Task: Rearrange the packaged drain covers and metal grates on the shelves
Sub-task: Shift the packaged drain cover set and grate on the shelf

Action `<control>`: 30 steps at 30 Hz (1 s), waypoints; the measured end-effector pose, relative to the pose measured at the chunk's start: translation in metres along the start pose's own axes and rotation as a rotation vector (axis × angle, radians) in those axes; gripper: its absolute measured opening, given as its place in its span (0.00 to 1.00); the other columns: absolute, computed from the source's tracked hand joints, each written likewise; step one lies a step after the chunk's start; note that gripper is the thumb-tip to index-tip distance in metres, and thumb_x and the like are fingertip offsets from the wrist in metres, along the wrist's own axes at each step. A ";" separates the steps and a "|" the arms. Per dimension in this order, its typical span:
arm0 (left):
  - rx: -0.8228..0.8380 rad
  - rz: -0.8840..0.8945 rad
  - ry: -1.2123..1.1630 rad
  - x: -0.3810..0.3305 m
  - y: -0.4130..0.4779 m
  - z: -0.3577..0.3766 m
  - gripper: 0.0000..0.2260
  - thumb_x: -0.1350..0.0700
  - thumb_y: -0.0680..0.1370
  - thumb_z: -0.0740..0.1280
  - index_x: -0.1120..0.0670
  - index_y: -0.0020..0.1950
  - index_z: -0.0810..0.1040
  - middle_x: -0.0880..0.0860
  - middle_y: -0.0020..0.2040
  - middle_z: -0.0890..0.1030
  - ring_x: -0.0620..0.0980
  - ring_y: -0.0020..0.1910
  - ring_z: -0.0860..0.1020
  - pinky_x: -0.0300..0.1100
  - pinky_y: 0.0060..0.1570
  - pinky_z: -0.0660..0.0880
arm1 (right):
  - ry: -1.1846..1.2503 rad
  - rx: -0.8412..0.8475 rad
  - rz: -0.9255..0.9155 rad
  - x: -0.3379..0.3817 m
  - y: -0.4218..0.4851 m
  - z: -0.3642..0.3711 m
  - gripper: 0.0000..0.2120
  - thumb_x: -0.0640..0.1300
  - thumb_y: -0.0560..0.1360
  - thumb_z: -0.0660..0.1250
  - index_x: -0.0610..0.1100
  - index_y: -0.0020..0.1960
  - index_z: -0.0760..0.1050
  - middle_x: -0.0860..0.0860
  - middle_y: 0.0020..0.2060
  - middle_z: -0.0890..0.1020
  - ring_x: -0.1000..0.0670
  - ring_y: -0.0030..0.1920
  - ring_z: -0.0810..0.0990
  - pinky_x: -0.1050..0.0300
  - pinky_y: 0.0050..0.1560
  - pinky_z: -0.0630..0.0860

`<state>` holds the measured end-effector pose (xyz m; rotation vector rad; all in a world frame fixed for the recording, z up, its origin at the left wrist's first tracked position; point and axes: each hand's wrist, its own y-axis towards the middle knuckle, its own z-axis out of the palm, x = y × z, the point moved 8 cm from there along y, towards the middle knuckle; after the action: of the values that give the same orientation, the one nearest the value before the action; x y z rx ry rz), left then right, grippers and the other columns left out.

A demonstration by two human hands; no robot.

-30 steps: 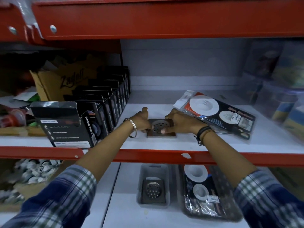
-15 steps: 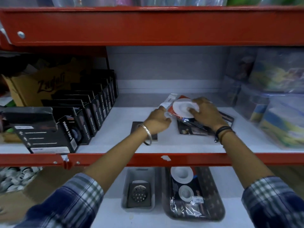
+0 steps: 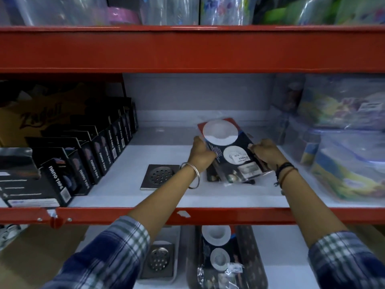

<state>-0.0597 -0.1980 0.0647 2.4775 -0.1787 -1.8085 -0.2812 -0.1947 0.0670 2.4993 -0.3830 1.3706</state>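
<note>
Gripping: both of your hands hold one packaged drain cover [image 3: 230, 152] above the white middle shelf [image 3: 158, 197], its far end tilted up.
Left hand [image 3: 200, 155]: your fingers are curled shut on the pack's left edge; a metal bangle [image 3: 192, 176] circles the wrist.
Right hand [image 3: 267, 153]: your fingers are closed on the pack's right edge; dark cords [image 3: 284, 172] wrap the wrist.
Held pack: clear plastic over a dark card with a red top corner; a large white disc sits at the far end, a smaller white disc below it, small metal parts nearest you.
Second pack [image 3: 212, 176]: a dark card lies flat on the shelf beneath the held one, mostly hidden.
Metal grate [image 3: 160, 176]: square, with a round perforated centre; it lies flat on the shelf just left of your left wrist, apart from the packs.
Black boxes [image 3: 100, 155]: a row marked "NANO TAPE" stands along the shelf's left side.
Plastic containers [image 3: 343, 163]: stacked at the shelf's right side, blurred.
Lower shelf: a grey tray [image 3: 177, 257] holds another grate [image 3: 159, 261]; beside it a dark tray [image 3: 256, 263] holds another packaged cover [image 3: 218, 257].
Sleeves [image 3: 116, 253]: blue plaid, pushed up both forearms.
</note>
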 end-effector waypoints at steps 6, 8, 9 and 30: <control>0.108 -0.203 0.378 0.019 0.018 0.014 0.25 0.61 0.75 0.64 0.65 0.69 0.59 0.64 0.68 0.70 0.61 0.66 0.70 0.51 0.66 0.69 | -0.249 0.097 0.114 -0.018 -0.004 0.019 0.13 0.44 0.75 0.63 0.35 0.53 0.74 0.36 0.52 0.79 0.38 0.54 0.77 0.50 0.53 0.75; 0.120 -0.204 0.371 0.021 0.015 0.019 0.18 0.62 0.76 0.61 0.67 0.64 0.67 0.66 0.64 0.74 0.62 0.63 0.73 0.51 0.63 0.72 | -0.232 0.165 0.122 -0.018 -0.010 0.027 0.14 0.43 0.76 0.61 0.35 0.57 0.71 0.36 0.59 0.78 0.38 0.57 0.77 0.50 0.54 0.74; 0.116 -0.199 0.343 0.021 0.012 0.021 0.16 0.63 0.76 0.60 0.67 0.62 0.70 0.66 0.62 0.75 0.62 0.61 0.74 0.50 0.61 0.73 | -0.229 0.184 0.112 -0.016 -0.013 0.028 0.12 0.43 0.76 0.60 0.37 0.55 0.71 0.37 0.58 0.78 0.39 0.56 0.77 0.52 0.51 0.73; 0.066 0.049 0.683 0.014 -0.084 0.005 0.26 0.43 0.80 0.53 0.65 0.60 0.72 0.65 0.60 0.75 0.61 0.58 0.75 0.45 0.51 0.70 | -0.369 0.092 0.105 -0.027 -0.110 0.004 0.22 0.57 0.73 0.67 0.41 0.58 0.71 0.40 0.61 0.74 0.38 0.61 0.73 0.41 0.65 0.69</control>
<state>-0.0560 -0.1165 0.0393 2.9267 -0.2499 -0.8619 -0.2533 -0.0908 0.0305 2.8478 -0.5421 0.9733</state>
